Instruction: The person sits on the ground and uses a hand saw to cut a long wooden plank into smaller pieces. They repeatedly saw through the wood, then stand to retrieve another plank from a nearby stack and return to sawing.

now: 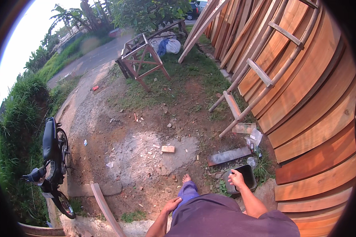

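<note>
My left hand [172, 204] rests against my blue trouser leg [186, 191], its fingers curled together; whether they grip cloth or something small I cannot make out. My right hand [236, 179] is raised out to the right, fingers apart and loosely bent, holding nothing visible. It is over or beside a dark square container [247, 175], which it partly hides. A bare foot [186, 177] shows below the trousers, near a small pale block [168, 149] on the ground.
Leaning boards [312, 142] and a wooden ladder [259, 72] line the right. A motorbike [52, 152] stands left, near a curved beam [103, 201]. A long grey plank [227, 155] lies by the container. A wooden frame [140, 57] and sacks [172, 46] stand farther off.
</note>
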A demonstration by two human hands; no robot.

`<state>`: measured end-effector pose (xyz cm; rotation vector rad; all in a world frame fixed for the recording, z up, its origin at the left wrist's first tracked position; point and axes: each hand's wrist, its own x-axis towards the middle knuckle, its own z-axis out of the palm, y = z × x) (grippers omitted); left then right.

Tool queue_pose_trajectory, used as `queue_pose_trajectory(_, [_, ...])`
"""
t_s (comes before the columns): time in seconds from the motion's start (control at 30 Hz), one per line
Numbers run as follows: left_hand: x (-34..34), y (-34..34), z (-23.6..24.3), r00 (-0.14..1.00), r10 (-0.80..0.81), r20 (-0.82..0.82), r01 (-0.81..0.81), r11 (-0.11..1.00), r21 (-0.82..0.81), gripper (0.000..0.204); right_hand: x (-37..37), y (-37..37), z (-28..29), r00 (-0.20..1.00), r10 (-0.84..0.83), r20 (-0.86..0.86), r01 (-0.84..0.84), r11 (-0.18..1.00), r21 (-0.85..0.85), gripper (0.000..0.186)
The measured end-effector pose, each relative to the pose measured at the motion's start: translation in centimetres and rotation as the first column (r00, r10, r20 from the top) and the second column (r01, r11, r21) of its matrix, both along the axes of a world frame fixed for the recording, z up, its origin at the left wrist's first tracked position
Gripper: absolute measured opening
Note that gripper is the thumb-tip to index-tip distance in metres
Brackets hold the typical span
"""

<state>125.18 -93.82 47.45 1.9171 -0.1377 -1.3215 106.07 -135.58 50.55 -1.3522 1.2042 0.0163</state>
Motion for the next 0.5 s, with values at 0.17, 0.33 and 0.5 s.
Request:
queue_pose_trajectory(0.17, [20.5, -7.9, -1.7, 0.947, -0.176, 0.267, 0.089, 0.947, 0.310, 0.035, 2.2, -0.1, -6.7, 0.877, -0.247, -0.413, 0.338, 0.927, 0.162, 0.052])
queue_pose_trajectory(0.33, [36.0, -18.5, -0.4, 0.964, 0.180, 0.195, -0.194, 0.979, 0.060, 0.071, 2.1, -1.8, -13.3, 0.867, 0.043, -0.496, -0.073, 0.997, -0.040, 0.024])
queue_pose_trajectory(0.5, [47.9, -26.5, -4.1, 0.931, 0.364, 0.017, -0.364, 0.931, 0.019, 0.088, 13.4, -12.7, -19.2, 0.911, 0.033, -0.411, 0.061, 0.975, 0.213, 0.019])
